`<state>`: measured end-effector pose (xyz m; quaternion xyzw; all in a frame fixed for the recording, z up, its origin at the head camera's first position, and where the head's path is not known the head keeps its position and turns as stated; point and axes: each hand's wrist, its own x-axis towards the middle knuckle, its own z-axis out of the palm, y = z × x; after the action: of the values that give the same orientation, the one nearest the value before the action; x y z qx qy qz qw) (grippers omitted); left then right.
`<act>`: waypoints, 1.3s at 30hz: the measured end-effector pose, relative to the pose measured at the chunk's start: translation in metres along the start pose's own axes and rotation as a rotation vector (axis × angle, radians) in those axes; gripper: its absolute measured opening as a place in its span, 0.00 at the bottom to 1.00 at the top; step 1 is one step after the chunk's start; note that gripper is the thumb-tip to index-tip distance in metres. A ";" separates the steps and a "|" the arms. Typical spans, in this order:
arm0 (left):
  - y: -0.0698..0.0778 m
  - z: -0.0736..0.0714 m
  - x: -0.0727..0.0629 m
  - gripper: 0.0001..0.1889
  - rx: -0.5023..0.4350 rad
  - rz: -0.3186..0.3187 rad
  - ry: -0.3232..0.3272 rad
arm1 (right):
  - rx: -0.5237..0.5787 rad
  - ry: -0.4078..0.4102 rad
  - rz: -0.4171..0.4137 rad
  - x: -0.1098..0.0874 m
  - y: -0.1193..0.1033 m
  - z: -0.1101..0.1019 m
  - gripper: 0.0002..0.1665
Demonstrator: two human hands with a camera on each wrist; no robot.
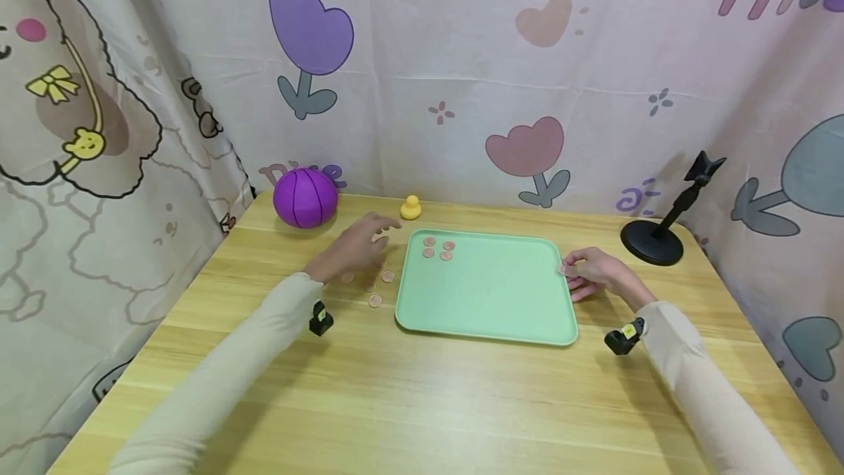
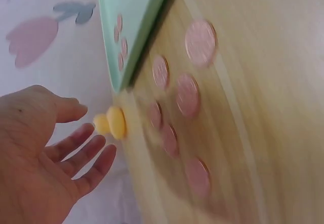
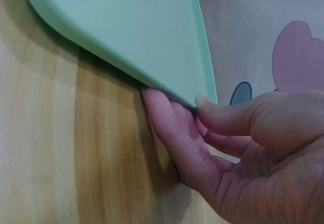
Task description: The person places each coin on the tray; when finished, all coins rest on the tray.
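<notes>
Two hands (image 1: 358,243) (image 1: 591,273): left spread near coins (image 1: 387,277), right pinching the green tray (image 1: 497,292); curtain (image 1: 409,42) behind reads "nic".

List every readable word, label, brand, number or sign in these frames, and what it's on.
"nic", cut off at the picture's edge: printed on the curtain, top right.
"n...e", partly hidden by the purple ball: curtain, behind the ball.
"a", apparently: curtain, near the black stand.
Coins: markings too blurred to read.
Green tray: no text visible.
</notes>
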<state>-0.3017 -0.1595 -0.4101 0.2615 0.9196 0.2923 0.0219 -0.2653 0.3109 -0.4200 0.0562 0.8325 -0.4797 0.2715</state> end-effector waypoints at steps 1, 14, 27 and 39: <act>-0.004 -0.002 -0.002 0.20 -0.014 -0.011 -0.002 | 0.004 -0.001 0.001 0.000 0.000 0.000 0.12; -0.029 -0.024 -0.039 0.22 0.047 -0.076 -0.207 | -0.006 -0.002 -0.002 -0.005 0.002 0.000 0.15; -0.052 -0.017 -0.061 0.06 -0.017 -0.045 -0.181 | -0.003 -0.021 -0.014 -0.005 0.003 0.002 0.12; -0.042 -0.024 -0.053 0.06 -0.070 -0.076 -0.156 | -0.007 -0.003 -0.017 -0.004 0.001 0.001 0.12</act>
<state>-0.2807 -0.2275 -0.4189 0.2475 0.9137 0.3018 0.1136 -0.2609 0.3119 -0.4190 0.0475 0.8343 -0.4790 0.2687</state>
